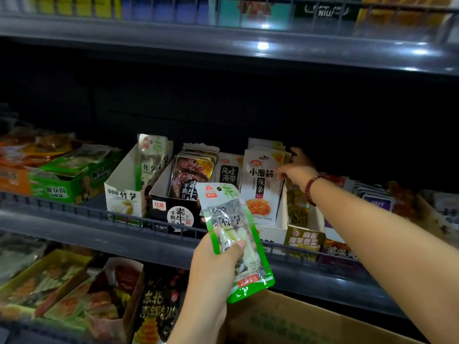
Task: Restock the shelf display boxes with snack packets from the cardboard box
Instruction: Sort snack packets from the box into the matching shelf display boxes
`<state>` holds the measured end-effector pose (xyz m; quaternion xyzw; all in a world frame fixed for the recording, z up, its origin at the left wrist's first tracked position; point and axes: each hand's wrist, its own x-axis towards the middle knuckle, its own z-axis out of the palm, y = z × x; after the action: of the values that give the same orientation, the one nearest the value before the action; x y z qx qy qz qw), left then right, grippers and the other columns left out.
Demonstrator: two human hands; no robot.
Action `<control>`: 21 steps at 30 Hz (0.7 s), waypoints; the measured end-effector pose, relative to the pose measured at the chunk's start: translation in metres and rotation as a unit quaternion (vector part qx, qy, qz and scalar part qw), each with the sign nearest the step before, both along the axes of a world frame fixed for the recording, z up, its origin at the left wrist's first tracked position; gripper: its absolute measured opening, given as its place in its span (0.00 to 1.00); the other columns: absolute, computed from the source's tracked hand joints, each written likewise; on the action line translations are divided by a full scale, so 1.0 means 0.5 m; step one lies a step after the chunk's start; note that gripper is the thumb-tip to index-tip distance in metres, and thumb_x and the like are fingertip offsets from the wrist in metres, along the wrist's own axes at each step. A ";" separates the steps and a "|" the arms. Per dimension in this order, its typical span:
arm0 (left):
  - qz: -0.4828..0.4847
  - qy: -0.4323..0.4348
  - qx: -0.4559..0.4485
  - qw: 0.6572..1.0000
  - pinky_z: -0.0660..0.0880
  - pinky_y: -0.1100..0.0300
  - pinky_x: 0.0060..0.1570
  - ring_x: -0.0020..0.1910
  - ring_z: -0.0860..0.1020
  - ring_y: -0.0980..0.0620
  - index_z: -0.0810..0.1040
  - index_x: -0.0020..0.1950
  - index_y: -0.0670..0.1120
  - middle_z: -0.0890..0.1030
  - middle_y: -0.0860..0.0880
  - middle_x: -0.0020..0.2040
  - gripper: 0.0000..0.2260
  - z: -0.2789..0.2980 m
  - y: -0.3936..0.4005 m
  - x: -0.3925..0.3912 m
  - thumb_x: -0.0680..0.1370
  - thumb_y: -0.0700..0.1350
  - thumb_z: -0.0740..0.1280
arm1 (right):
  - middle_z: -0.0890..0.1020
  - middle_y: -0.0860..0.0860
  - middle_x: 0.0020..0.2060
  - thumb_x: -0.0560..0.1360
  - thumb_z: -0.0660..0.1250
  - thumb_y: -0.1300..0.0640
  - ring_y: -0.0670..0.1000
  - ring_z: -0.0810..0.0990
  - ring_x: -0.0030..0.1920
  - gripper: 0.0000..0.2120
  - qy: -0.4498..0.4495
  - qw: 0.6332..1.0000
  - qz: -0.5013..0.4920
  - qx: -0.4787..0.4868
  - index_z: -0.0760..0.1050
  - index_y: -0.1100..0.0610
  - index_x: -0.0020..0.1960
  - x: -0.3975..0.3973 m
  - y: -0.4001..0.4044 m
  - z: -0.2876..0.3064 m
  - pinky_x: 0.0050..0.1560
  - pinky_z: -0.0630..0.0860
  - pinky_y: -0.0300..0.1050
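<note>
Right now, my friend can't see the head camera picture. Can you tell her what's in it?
A person's left hand holds up a green bamboo shoot packet in front of a shop shelf, while the right hand reaches to white snack packets standing in a display box. A cardboard box sits below.

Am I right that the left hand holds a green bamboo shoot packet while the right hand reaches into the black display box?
Not quite. In the head view the right hand is at the white display box of noodle-strip packets, not the black display box. The left hand does hold the green bamboo shoot packet.
</note>
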<state>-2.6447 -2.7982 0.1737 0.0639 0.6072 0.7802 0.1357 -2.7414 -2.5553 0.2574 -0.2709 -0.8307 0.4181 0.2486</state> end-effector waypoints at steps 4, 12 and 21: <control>-0.012 -0.003 0.007 1.000 0.71 0.69 0.23 0.24 0.77 0.62 0.79 0.53 0.43 0.81 0.49 0.37 0.06 0.010 -0.011 -0.002 0.77 0.35 0.67 | 0.70 0.51 0.68 0.69 0.70 0.68 0.52 0.74 0.60 0.40 0.045 0.997 0.017 0.063 0.58 0.51 0.76 0.038 -0.025 0.003 0.54 0.77 0.46; 0.000 0.038 0.001 0.999 0.80 0.54 0.40 0.40 0.85 0.49 0.82 0.49 0.46 0.86 0.47 0.42 0.05 0.033 -0.085 -0.015 0.74 0.38 0.72 | 0.84 0.47 0.41 0.78 0.64 0.50 0.44 0.79 0.31 0.08 -0.043 0.967 0.249 -0.034 0.79 0.53 0.48 0.098 -0.166 0.024 0.27 0.69 0.36; 0.085 0.096 -0.025 0.991 0.81 0.49 0.44 0.39 0.85 0.49 0.82 0.47 0.46 0.86 0.49 0.40 0.05 0.046 -0.166 -0.079 0.74 0.38 0.72 | 0.81 0.47 0.34 0.78 0.64 0.50 0.42 0.75 0.26 0.10 -0.135 0.904 0.406 -0.023 0.77 0.57 0.49 0.063 -0.295 0.046 0.24 0.65 0.32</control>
<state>-2.6840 -2.8810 0.1968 0.0836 0.6397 0.7639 0.0116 -2.7100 -2.7028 0.2803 0.0300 -0.8847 0.4609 -0.0635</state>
